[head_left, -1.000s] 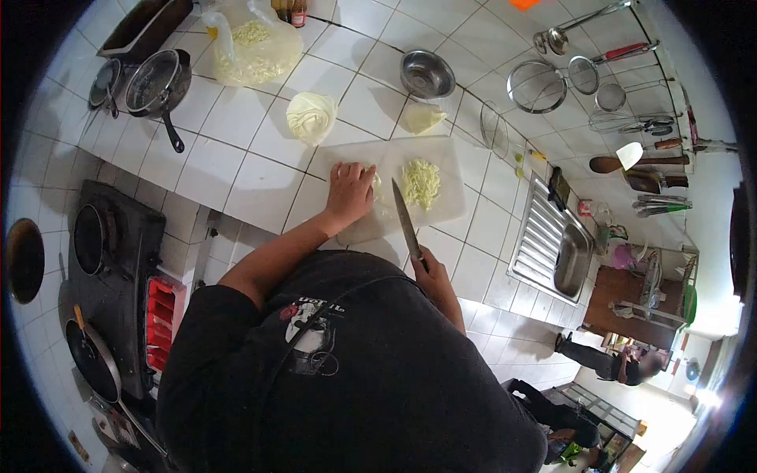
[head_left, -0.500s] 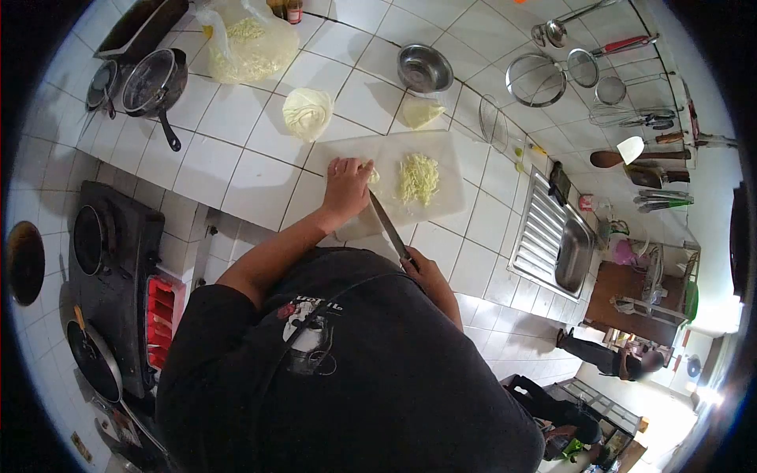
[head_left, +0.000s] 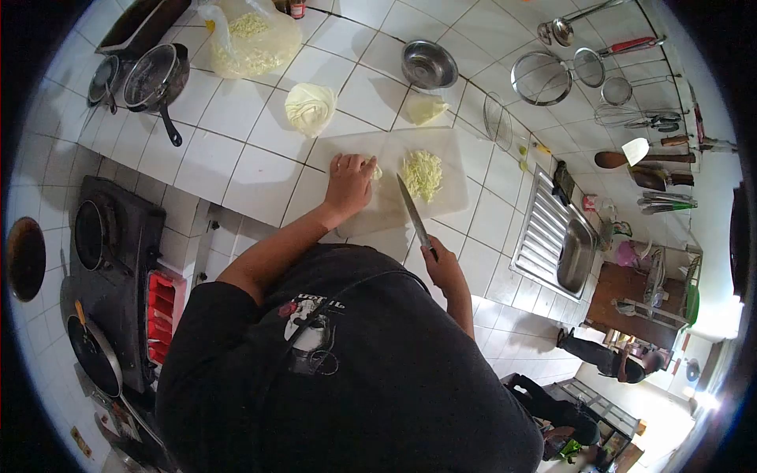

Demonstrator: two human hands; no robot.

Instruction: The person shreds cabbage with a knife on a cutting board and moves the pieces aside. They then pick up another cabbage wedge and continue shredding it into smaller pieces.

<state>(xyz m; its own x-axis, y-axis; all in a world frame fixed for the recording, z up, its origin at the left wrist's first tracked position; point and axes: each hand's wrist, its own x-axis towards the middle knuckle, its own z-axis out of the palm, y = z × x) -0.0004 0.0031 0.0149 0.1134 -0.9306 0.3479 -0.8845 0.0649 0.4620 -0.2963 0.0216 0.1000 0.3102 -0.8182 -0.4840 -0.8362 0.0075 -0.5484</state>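
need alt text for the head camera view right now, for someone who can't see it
A person's right hand holds a knife beside shredded cabbage on a cutting board; the left hand presses a piece on it.

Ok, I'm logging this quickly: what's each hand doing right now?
Left hand: fingers curled, holding down a cabbage piece.
Right hand: closed, holding the knife.

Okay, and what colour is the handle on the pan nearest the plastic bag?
The handle is black, seen best in the head view.
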